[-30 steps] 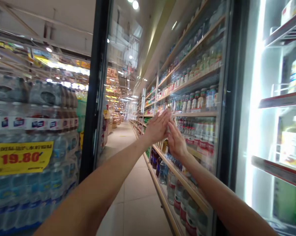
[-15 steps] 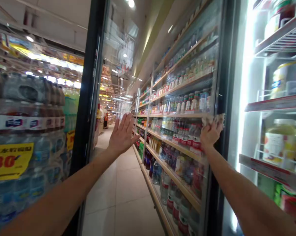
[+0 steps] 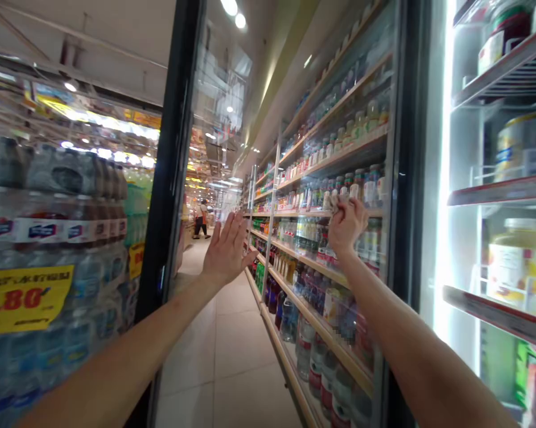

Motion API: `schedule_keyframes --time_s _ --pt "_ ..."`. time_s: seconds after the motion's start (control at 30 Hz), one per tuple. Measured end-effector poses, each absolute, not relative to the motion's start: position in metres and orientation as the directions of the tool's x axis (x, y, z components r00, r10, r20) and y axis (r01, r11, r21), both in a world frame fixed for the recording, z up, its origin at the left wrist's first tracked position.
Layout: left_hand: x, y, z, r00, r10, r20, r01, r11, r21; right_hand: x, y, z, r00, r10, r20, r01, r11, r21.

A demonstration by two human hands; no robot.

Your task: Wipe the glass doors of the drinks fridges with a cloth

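My left hand [image 3: 227, 249] is open, fingers spread and palm pressed flat against the glass door [image 3: 259, 119] of a chiller. My right hand [image 3: 347, 224] is closed on a small crumpled pale cloth or tissue [image 3: 337, 199], held against the same glass further right, near the door's dark right frame [image 3: 405, 178]. Through the glass show shelves of drink bottles [image 3: 334, 184] running down the aisle.
Left of the door's black frame [image 3: 170, 196] are stacked water bottles with a yellow price tag [image 3: 22, 297]. On the right the lit chiller interior [image 3: 500, 196] holds jars on shelves. A person [image 3: 201, 219] stands far down the tiled aisle.
My right hand with the cloth has slid left across the glass, away from the door's right frame. The left hand stays flat on the glass, nearly unmoved since half a second ago.
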State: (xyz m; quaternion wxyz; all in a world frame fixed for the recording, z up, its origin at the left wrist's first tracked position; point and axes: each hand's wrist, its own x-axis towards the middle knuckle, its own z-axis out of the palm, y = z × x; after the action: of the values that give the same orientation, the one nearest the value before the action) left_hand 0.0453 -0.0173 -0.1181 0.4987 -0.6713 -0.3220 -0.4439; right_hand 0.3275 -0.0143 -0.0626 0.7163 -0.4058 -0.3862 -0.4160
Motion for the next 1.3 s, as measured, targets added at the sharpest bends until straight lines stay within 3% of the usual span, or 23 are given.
schedule_keyframes --time_s 0.07,0.17,0.23,0.33,0.4,0.47,0.53,0.6,0.67,0.77,0.83,0.9,1.0,1.07,1.1,1.17,1.23,1.3 --pt "0.045 -0.017 -0.118 0.396 0.0 0.918 0.876 -0.301 -0.377 0.329 -0.014 -0.072 0.19 -0.238 0.952 0.962 0.236 -0.133" --pt "0.045 -0.014 -0.119 0.386 0.008 0.923 0.879 -0.306 -0.365 0.345 -0.015 -0.085 -0.015 -0.079 0.997 0.983 0.18 0.029" --pt "0.046 -0.013 -0.12 0.379 0.012 0.925 0.883 -0.305 -0.357 0.374 -0.016 -0.089 0.068 -0.081 0.994 0.982 0.182 -0.052" --pt "0.048 -0.014 -0.121 0.384 0.015 0.923 0.88 -0.31 -0.361 0.409 -0.016 -0.087 0.354 -0.222 0.909 0.926 0.217 -0.307" --pt "0.048 -0.015 -0.121 0.393 0.008 0.92 0.874 -0.313 -0.371 0.398 -0.015 -0.089 0.367 -0.248 0.896 0.922 0.227 -0.315" --pt "0.048 -0.016 -0.121 0.393 -0.002 0.919 0.875 -0.306 -0.375 0.36 -0.014 -0.097 0.193 -0.182 0.964 0.967 0.202 -0.155" --pt "0.048 -0.015 -0.121 0.392 -0.017 0.92 0.878 -0.291 -0.38 0.323 -0.015 -0.108 -0.112 -0.048 0.992 0.979 0.164 0.119" --pt "0.047 -0.014 -0.121 0.392 -0.026 0.92 0.881 -0.278 -0.383 0.312 -0.016 -0.117 -0.253 0.031 0.967 0.957 0.152 0.246" --pt "0.047 -0.013 -0.121 0.394 -0.019 0.919 0.881 -0.278 -0.384 0.336 -0.015 -0.119 -0.108 -0.01 0.994 0.983 0.145 0.108" --pt "0.048 -0.013 -0.122 0.392 0.0 0.92 0.88 -0.29 -0.375 0.388 -0.011 -0.115 0.355 -0.191 0.915 0.928 0.189 -0.321" --pt "0.049 -0.014 -0.122 0.387 0.002 0.922 0.88 -0.299 -0.368 0.393 -0.009 -0.115 0.468 -0.246 0.849 0.881 0.211 -0.424" --pt "0.049 -0.014 -0.123 0.381 -0.006 0.925 0.88 -0.303 -0.365 0.365 -0.009 -0.123 0.331 -0.203 0.921 0.939 0.17 -0.3" --pt "0.047 -0.013 -0.123 0.381 -0.022 0.924 0.879 -0.3 -0.369 0.311 -0.014 -0.144 -0.099 -0.041 0.994 0.986 0.13 0.104" --pt "0.047 -0.011 -0.122 0.375 -0.028 0.927 0.881 -0.301 -0.366 0.306 -0.02 -0.156 -0.189 0.036 0.981 0.975 0.129 0.183" --pt "0.047 -0.011 -0.123 0.368 -0.026 0.93 0.883 -0.304 -0.358 0.316 -0.023 -0.161 -0.124 0.053 0.991 0.986 0.119 0.117" --pt "0.049 -0.01 -0.125 0.35 -0.013 0.937 0.888 -0.312 -0.337 0.346 -0.026 -0.165 0.183 0.038 0.982 0.979 0.084 -0.186" --pt "0.053 -0.011 -0.129 0.336 -0.008 0.942 0.894 -0.312 -0.321 0.368 -0.026 -0.165 0.472 -0.012 0.882 0.88 0.074 -0.47" --pt "0.057 -0.012 -0.136 0.347 -0.017 0.938 0.892 -0.303 -0.336 0.362 -0.024 -0.165 0.521 -0.04 0.853 0.852 0.09 -0.516"
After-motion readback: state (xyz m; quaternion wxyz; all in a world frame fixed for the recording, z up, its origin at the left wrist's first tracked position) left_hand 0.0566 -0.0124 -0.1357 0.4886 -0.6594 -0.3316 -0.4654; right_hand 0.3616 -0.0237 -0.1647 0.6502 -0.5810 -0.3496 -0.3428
